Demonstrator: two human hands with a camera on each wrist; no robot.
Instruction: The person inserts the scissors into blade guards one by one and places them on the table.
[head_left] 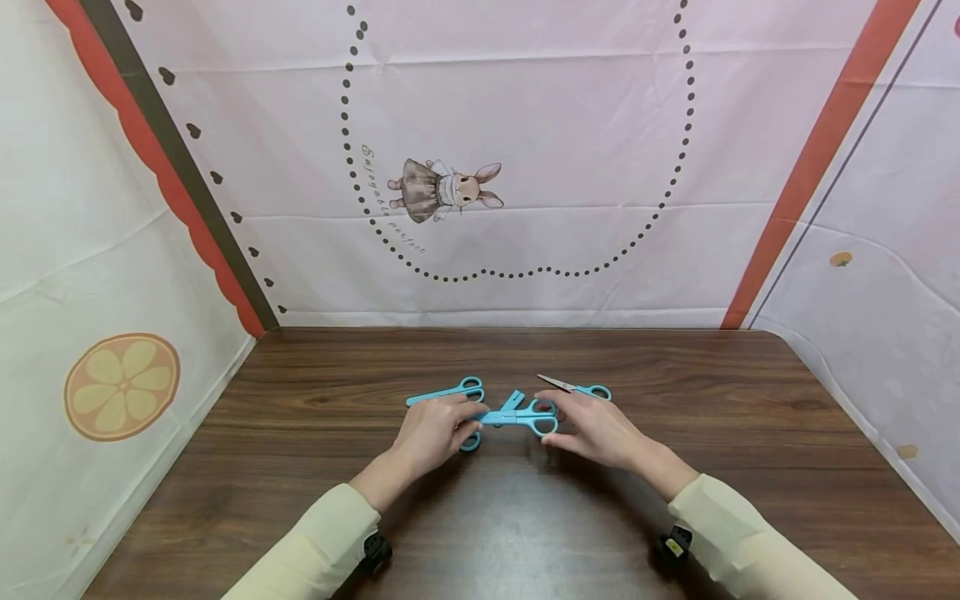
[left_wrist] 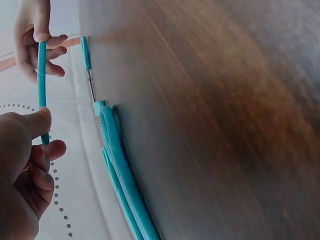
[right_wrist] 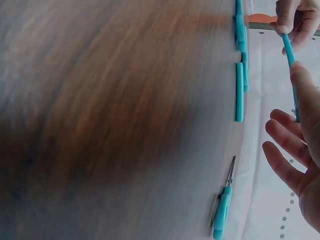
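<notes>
A pair of light-blue scissors [head_left: 517, 417], its blades covered by a blue sheath, is held sideways above the table between both hands. My left hand [head_left: 433, 433] pinches the sheathed end between thumb and fingers. At the handle loops, my right hand [head_left: 600, 429] holds with thumb and finger, other fingers spread. Behind the left hand lies another sheathed pair of scissors [head_left: 442, 393]. Partly hidden under the held pair are a blue handle loop [head_left: 471, 442] and a blue sheath-like piece [head_left: 513, 400]; whether they join cannot be told. Bare-bladed scissors [head_left: 576, 387] lie beyond the right hand.
The dark wood table [head_left: 495, 517] ends at a pale printed cloth [head_left: 570, 167] hung behind it, with more cloth on both sides. Each forearm has a pale sleeve [head_left: 315, 533] and a black wrist device [head_left: 377, 552].
</notes>
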